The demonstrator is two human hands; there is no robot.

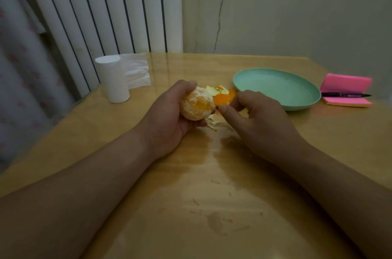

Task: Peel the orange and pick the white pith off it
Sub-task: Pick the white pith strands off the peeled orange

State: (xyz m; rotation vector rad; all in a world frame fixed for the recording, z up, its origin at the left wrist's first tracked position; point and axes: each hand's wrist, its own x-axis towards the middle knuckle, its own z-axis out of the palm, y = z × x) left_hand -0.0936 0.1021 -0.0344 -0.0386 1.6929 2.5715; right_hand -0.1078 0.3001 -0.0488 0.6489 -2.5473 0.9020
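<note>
My left hand (169, 114) grips a peeled orange (196, 104), pale pith still patching its flesh. My right hand (256, 116) is just right of the fruit, thumb and forefinger pinched together close to its right side; what they pinch is too small to make out. Orange peel pieces (222, 95) lie on the table behind the two hands, and pale pith scraps (214, 121) lie below the fruit.
A green plate (301, 97) sits to the right, with nothing on it. Pink sticky notes (347, 84) with a black pen (345, 95) lie at the far right. A white tissue roll (113, 80) stands at the back left. Small pith shreds dot the wooden table (212, 205).
</note>
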